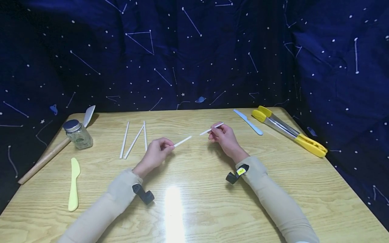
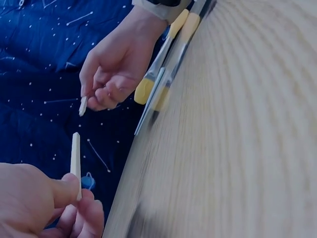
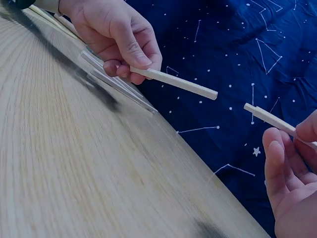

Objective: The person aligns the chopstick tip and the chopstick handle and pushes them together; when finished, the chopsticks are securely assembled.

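Observation:
Between thumb and fingers, my left hand (image 1: 156, 152) pinches one end of a thin white stick (image 1: 183, 141). A second white stick (image 1: 206, 131) is pinched in my right hand (image 1: 224, 137). Both are held above the table, their free ends pointing at each other with a small gap between. The right wrist view shows a narrower tip on the right hand's stick (image 3: 272, 120) and a blunt, squared end on the left hand's stick (image 3: 183, 87). Three more white sticks (image 1: 124, 140) lie on the table just left of my left hand.
On the wooden table (image 1: 200, 209), a glass jar (image 1: 79, 135) stands by a wooden-handled spatula (image 1: 45, 161) at left, with a yellow knife (image 1: 74, 185) nearer. A blue knife (image 1: 247, 121) and yellow-ended tongs (image 1: 288, 131) lie at right. A starry curtain (image 1: 194, 67) hangs behind.

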A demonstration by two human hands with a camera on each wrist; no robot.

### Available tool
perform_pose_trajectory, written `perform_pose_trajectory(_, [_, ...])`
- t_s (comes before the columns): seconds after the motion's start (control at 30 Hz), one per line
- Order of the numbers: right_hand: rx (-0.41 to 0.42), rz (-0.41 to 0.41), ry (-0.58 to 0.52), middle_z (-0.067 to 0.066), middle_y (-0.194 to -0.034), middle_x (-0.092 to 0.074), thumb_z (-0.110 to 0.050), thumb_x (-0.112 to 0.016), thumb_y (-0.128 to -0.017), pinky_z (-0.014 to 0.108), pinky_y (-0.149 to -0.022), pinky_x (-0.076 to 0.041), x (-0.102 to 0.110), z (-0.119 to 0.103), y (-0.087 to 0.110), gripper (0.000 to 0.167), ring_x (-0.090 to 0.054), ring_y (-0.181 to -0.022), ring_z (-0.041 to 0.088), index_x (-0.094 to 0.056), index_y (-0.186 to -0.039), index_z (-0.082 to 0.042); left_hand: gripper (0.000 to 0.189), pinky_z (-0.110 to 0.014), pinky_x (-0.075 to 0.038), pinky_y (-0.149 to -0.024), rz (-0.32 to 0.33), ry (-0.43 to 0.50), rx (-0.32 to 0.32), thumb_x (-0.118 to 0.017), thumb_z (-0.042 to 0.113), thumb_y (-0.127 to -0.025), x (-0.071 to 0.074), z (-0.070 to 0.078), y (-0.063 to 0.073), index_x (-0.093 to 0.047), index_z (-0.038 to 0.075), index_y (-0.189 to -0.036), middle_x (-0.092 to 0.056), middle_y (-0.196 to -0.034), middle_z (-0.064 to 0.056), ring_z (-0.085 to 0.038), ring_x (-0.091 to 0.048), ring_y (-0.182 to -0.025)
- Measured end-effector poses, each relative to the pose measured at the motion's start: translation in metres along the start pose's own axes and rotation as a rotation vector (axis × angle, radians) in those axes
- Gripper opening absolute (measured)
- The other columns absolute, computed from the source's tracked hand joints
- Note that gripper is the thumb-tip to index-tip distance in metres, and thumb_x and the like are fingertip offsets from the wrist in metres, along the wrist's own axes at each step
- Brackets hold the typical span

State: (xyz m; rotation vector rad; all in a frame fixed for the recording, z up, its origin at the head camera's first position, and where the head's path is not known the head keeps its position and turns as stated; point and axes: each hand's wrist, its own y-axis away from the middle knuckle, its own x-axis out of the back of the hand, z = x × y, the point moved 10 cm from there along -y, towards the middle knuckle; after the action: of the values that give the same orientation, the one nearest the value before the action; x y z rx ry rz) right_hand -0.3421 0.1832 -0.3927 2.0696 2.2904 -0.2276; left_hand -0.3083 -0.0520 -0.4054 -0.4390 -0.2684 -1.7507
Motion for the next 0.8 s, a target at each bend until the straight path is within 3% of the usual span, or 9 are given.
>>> perform_pose_trajectory(0.17, [0.032, 0.011, -0.032, -0.003, -0.076, -0.065, 0.000, -0.048, -0.098, 0.016, -0.057, -0.049, -0.004, -0.001, -0.001, 0.009, -0.060, -0.062, 0.006, -0.053, -0.093, -0.007, 0.009, -0.019, -0.049, -0.055, -0.012, 0.009, 0.020, -0.063, 0.004, -0.091, -0.005, 0.003, 0.002, -0.065, -0.003, -0.097, -0.063, -0.085, -0.015, -0.013, -0.054, -0.065])
perform_pose_trajectory(0.43, [0.064, -0.016, 0.007, -0.002, -0.078, -0.066, 0.002, -0.048, -0.096, 0.016, -0.058, -0.050, -0.013, -0.001, 0.001, 0.010, -0.060, -0.063, 0.007, -0.054, -0.094, -0.005, 0.008, -0.029, -0.056, -0.057, 0.003, 0.073, 0.027, -0.064, 0.001, -0.090, -0.003, 0.004, 0.003, -0.065, -0.005, -0.095, -0.064, -0.084, -0.018, -0.017, -0.058, -0.061])
perform_pose_trajectory(0.57, [0.060, -0.019, 0.025, -0.003, -0.078, -0.066, 0.003, -0.049, -0.096, 0.016, -0.059, -0.049, -0.013, 0.002, 0.002, 0.005, -0.060, -0.063, 0.006, -0.053, -0.098, 0.002, 0.009, -0.029, -0.057, -0.058, 0.000, 0.087, 0.026, -0.064, 0.001, -0.089, -0.004, 0.002, 0.002, -0.065, -0.006, -0.095, -0.064, -0.083, -0.018, -0.016, -0.058, -0.061])
perform_pose_trajectory(0.7, [0.061, -0.029, 0.035, -0.002, -0.078, -0.066, 0.003, -0.050, -0.096, 0.017, -0.060, -0.050, -0.015, 0.004, 0.004, 0.011, -0.061, -0.064, 0.006, -0.051, -0.103, 0.010, 0.008, -0.027, -0.056, -0.057, 0.003, 0.091, 0.036, -0.065, 0.000, -0.089, -0.006, -0.001, 0.002, -0.065, -0.006, -0.095, -0.064, -0.083, -0.018, -0.015, -0.057, -0.060])
perform_pose_trajectory(0.8, [0.064, -0.035, 0.037, -0.001, -0.080, -0.067, 0.003, -0.050, -0.095, 0.017, -0.060, -0.050, -0.015, 0.004, 0.004, 0.010, -0.061, -0.064, 0.007, -0.052, -0.103, 0.010, 0.008, -0.026, -0.056, -0.056, 0.001, 0.094, 0.043, -0.064, 0.000, -0.089, -0.008, -0.003, 0.002, -0.065, -0.006, -0.095, -0.064, -0.083, -0.017, -0.014, -0.057, -0.060])
